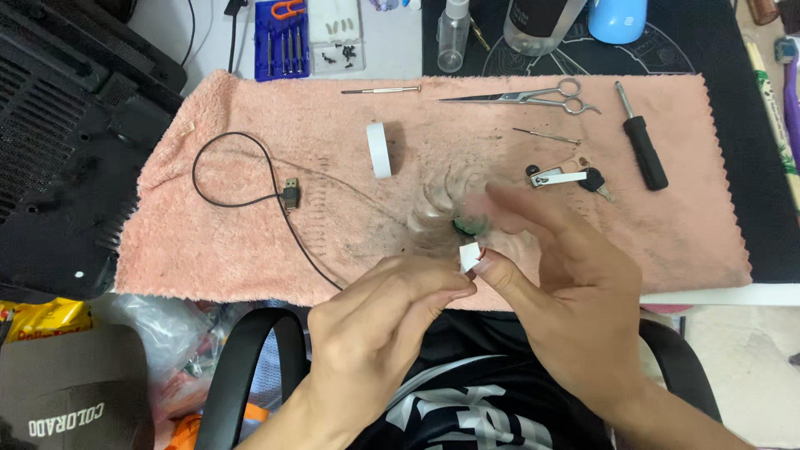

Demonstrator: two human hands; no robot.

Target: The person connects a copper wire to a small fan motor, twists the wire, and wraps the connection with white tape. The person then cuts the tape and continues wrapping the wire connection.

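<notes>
Both hands [467, 275] pinch white tape bit [469, 257]; tape roll [380, 150] nr, on pink towel [667, 233].

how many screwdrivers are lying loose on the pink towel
3: a black-handled screwdriver at the right, a thin silver one at the top edge, and a tiny one below the scissors. More sit in the blue case off the towel.

Bright even overhead light, soft shadows, right hand [567, 292] fingers motion-blurred, rest sharp
</notes>
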